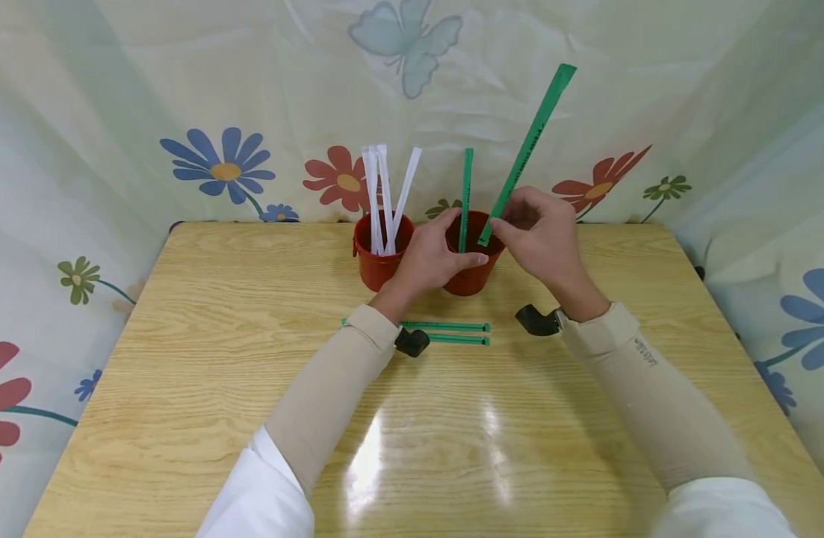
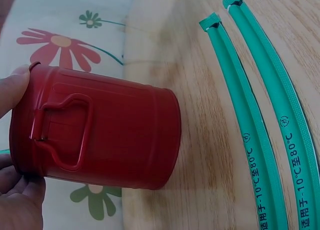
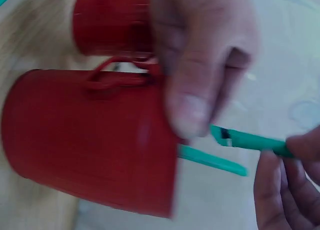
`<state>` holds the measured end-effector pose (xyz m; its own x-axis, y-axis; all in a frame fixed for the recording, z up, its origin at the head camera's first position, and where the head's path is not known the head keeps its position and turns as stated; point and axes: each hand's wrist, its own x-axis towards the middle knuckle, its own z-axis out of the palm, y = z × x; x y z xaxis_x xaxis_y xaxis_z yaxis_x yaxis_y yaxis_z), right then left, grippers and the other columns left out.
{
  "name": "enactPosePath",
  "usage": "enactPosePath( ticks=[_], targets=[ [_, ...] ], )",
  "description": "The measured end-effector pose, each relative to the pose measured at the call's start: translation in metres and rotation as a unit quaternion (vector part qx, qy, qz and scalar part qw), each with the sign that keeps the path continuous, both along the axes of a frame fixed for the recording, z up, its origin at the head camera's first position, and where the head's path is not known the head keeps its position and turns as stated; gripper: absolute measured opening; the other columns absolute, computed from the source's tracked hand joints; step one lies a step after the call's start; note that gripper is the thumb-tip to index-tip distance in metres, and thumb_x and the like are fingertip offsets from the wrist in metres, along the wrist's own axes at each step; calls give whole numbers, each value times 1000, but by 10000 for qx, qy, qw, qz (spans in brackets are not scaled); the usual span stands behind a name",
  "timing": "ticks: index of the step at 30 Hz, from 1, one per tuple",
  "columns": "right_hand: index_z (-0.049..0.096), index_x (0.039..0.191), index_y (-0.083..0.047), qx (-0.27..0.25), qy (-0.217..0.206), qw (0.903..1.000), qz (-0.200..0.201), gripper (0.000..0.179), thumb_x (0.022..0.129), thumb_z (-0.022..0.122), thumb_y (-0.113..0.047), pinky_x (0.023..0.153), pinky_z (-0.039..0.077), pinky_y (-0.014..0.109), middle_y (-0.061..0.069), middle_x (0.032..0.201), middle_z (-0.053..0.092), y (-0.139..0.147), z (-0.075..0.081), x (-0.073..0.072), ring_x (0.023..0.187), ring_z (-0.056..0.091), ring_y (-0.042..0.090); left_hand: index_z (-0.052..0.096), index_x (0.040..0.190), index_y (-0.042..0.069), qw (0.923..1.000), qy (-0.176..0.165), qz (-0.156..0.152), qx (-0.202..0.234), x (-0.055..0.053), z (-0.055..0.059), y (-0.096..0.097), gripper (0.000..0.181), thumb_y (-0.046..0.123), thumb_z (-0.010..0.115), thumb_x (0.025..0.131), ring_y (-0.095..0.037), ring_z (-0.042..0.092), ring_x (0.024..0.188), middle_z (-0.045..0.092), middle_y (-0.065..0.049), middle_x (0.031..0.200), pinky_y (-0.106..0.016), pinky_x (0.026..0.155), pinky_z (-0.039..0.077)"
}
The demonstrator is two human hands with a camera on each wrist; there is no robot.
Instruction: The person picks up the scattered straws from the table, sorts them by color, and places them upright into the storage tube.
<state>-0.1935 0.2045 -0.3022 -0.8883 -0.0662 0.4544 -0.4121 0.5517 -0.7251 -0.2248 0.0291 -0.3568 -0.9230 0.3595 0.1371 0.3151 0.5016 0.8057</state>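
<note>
My right hand (image 1: 542,235) pinches a green-wrapped straw (image 1: 529,149) near its lower end, tilted over the mouth of the right red bucket (image 1: 471,280). My left hand (image 1: 433,250) grips that bucket by its rim, thumb on the near side. Inside it stands another green-wrapped straw (image 1: 466,194). In the right wrist view the held straw's lower tip (image 3: 225,136) is just beyond the rim. The left wrist view shows the bucket's side (image 2: 115,130) with its folded wire handle. Two green-wrapped straws (image 1: 452,326) lie on the table in front of the buckets, partly hidden by my left forearm.
A second red bucket (image 1: 378,273) stands close on the left, holding several white-wrapped straws (image 1: 378,198). Behind the wooden table (image 1: 250,321) hangs a flowered curtain (image 1: 284,90). Black wrist mounts (image 1: 539,321) stick out below my wrists.
</note>
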Motion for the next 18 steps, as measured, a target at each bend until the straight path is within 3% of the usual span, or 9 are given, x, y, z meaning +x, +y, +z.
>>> enactPosePath(
  ticks=[4, 8, 10, 14, 16, 18],
  targets=[
    [70, 101, -2, 275, -391, 9985, -263, 15, 87, 71, -9, 69, 50, 10, 12, 86, 68, -3, -11, -10, 73, 63, 4, 37, 151, 13, 10000, -14, 31, -40, -1, 0, 0, 85, 42, 78, 82, -19, 57, 124, 54, -3, 145, -35, 104, 52],
    [69, 113, -1, 648, -718, 9939, -523, 26, 91, 68, -16, 64, 48, 9, 18, 93, 72, 0, -10, -10, 79, 70, 24, 37, 151, 14, 10000, -20, 53, -66, 0, 1, 1, 86, 42, 79, 81, -20, 57, 126, 52, -4, 147, -35, 105, 51],
    [70, 114, 0, 732, -732, 9912, -821, 29, 94, 65, -21, 62, 47, 10, 19, 94, 74, 3, -8, -8, 78, 71, 28, 37, 151, 14, 10000, -15, 37, -53, 0, 1, 1, 85, 42, 79, 82, -21, 57, 126, 53, -4, 147, -36, 105, 51],
    [74, 107, 0, 802, -538, 9883, -1181, 28, 95, 60, -22, 58, 46, 11, 18, 90, 75, 10, -8, -1, 65, 67, 8, 39, 150, 15, 10000, -40, 54, 14, 0, 0, 1, 83, 40, 79, 81, -22, 56, 127, 54, -4, 145, -38, 103, 52],
    [75, 102, 0, 904, -379, 9892, -1085, 24, 94, 62, -19, 57, 46, 11, 17, 86, 75, 11, -13, 4, 60, 61, -1, 38, 150, 15, 9999, -73, 64, 42, 0, 0, 1, 84, 40, 80, 81, -22, 56, 128, 53, -4, 146, -38, 103, 52],
    [75, 99, 0, 1002, -258, 9911, -843, 20, 92, 63, -15, 56, 45, 12, 16, 82, 74, 12, -19, 10, 59, 59, -1, 38, 150, 15, 10000, -74, 47, 39, 0, 0, 1, 84, 40, 79, 81, -22, 56, 128, 53, -4, 147, -38, 103, 52]
  ],
)
